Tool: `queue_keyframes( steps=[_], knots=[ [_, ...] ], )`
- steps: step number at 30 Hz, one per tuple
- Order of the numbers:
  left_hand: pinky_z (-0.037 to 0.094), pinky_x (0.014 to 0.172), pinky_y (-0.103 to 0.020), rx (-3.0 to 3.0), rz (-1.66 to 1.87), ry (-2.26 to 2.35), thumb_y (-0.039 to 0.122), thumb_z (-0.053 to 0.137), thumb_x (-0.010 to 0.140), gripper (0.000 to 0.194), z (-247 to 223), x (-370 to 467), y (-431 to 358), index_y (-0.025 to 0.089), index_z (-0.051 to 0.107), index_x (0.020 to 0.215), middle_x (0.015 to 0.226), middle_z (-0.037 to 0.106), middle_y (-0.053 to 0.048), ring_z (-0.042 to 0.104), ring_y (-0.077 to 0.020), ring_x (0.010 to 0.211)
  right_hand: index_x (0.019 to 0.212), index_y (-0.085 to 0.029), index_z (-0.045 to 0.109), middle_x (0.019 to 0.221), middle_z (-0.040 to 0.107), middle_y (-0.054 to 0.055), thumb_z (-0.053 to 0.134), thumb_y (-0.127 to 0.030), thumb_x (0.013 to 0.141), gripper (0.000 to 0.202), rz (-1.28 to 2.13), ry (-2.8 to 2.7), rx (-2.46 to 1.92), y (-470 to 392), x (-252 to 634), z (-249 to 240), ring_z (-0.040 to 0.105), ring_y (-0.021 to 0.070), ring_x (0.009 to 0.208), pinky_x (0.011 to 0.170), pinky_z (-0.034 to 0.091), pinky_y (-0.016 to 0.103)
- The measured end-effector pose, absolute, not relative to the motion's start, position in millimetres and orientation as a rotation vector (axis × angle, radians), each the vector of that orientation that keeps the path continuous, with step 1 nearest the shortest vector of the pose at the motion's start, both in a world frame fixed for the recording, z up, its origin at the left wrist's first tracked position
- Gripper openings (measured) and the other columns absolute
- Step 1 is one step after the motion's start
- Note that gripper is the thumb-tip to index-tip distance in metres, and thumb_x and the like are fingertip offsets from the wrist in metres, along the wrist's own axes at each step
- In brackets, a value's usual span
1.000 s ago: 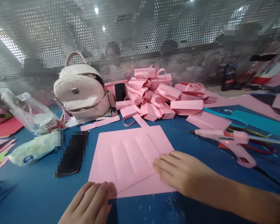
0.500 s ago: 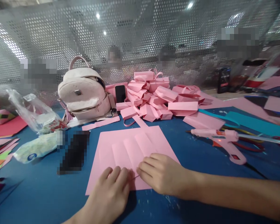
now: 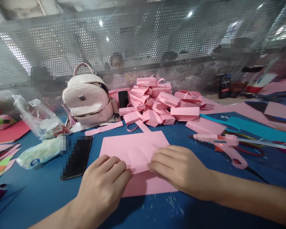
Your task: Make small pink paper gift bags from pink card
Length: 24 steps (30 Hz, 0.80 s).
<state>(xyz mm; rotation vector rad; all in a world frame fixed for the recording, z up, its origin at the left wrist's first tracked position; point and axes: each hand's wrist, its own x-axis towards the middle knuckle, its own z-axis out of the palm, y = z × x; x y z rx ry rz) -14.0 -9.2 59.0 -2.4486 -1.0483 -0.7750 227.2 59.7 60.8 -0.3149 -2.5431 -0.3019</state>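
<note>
Two layers of pink paper (image 3: 145, 184) lie on the blue table, the upper one with its near edge raised a little and soft ridges across its middle. My left hand (image 3: 105, 183) has its fingers curled over the left part of that edge, thumb hidden beneath. On the right part of the same edge, my right hand (image 3: 177, 168) bends its fingers together around the paper. A narrow gap of pink paper shows between the hands.
Behind stand a pale backpack (image 3: 87, 98) and a heap of folded pink pieces (image 3: 152, 101). A pink glue gun (image 3: 224, 140) lies right, with its cord trailing nearby. A dark phone (image 3: 78, 157) and a soft packet (image 3: 39, 152) lie left.
The near edge of the upper pink paper has moved away from me, showing more pink beneath. Both hands have moved farther apart and slightly up with it. The view has tilted up slightly.
</note>
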Motion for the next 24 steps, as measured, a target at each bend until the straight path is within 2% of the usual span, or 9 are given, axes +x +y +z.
queue_keyframes(
  steps=[5,9,13,14,18,24],
  knots=[
    [0.038,0.075,-0.034,-2.461,-0.804,-0.982,0.01,0.053,0.1,0.018,58,-34,-24,0.013,0.066,0.088,0.077,0.066,-0.002,0.059,-0.0185,0.079,0.094,-0.016,0.067,0.083,0.073,0.003,0.043,-0.005,0.1,0.028,-0.351,-2.48,-0.331,68,268,56,0.064,0.0172,0.082,0.071,0.04,0.031],
    [0.04,0.077,-0.034,-2.416,-0.822,-1.041,0.009,0.052,0.1,0.021,56,-37,-23,0.013,0.066,0.085,0.077,0.068,-0.002,0.06,-0.0173,0.075,0.092,-0.018,0.068,0.09,0.074,0.006,0.043,-0.011,0.102,0.028,-0.361,-2.426,-0.498,71,283,63,0.065,0.0186,0.088,0.076,0.043,0.033],
    [0.041,0.08,-0.036,-2.414,-0.801,-0.918,0.009,0.051,0.101,0.02,57,-21,-12,0.012,0.069,0.093,0.081,0.071,-0.003,0.068,-0.0202,0.085,0.109,-0.016,0.069,0.101,0.076,0.007,0.048,-0.022,0.105,0.022,-0.384,-2.445,-0.434,58,263,73,0.066,0.0186,0.098,0.085,0.046,0.034],
    [0.041,0.081,-0.036,-2.402,-0.792,-0.884,0.009,0.05,0.101,0.021,58,-17,-9,0.012,0.07,0.094,0.083,0.072,-0.003,0.069,-0.0213,0.089,0.113,-0.015,0.068,0.099,0.077,0.006,0.05,-0.019,0.104,0.021,-0.404,-2.456,-0.388,55,257,73,0.067,0.0177,0.096,0.086,0.046,0.034],
    [0.044,0.082,-0.037,-2.336,-0.744,-0.841,0.01,0.048,0.102,0.023,65,-7,2,0.013,0.07,0.095,0.085,0.074,-0.003,0.072,-0.024,0.096,0.104,-0.016,0.071,0.089,0.076,0.003,0.043,-0.008,0.103,0.03,-0.288,-2.472,-0.361,55,240,65,0.067,0.0144,0.085,0.081,0.047,0.033],
    [0.052,0.081,-0.037,-2.289,-0.688,-0.799,0.008,0.045,0.102,0.025,71,3,15,0.011,0.069,0.1,0.104,0.077,-0.007,0.074,-0.0243,0.099,0.091,-0.017,0.072,0.082,0.072,0.003,0.049,-0.019,0.103,0.026,-0.153,-2.415,-0.459,65,231,63,0.064,0.016,0.079,0.073,0.043,0.032]
  ],
)
